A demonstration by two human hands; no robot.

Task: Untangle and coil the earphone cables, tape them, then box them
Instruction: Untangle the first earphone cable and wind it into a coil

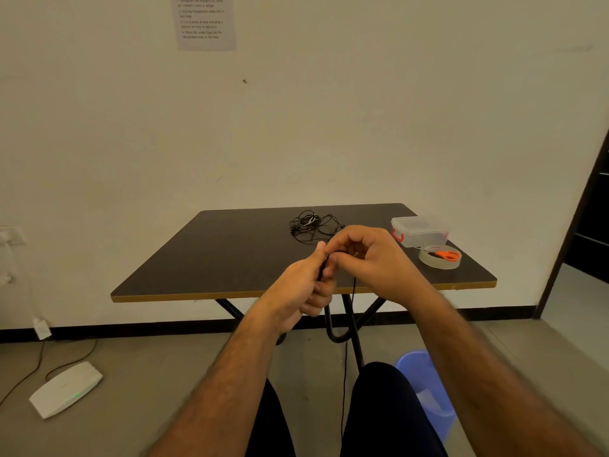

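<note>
Here both hands, left (pixel 301 285) and right (pixel 362 255), pinch one earphone cable (pixel 353 285); wind even loops, keeping the hanging tail untwisted.

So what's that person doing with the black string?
That string is an earphone cable. The person holds it in both hands, the left hand and the right hand pinching it together just above the near table edge, and one strand hangs down toward the floor. More tangled cables lie on the table behind. A clear box, a tape roll and orange scissors resting on the roll wait at the right, not yet used.
</note>
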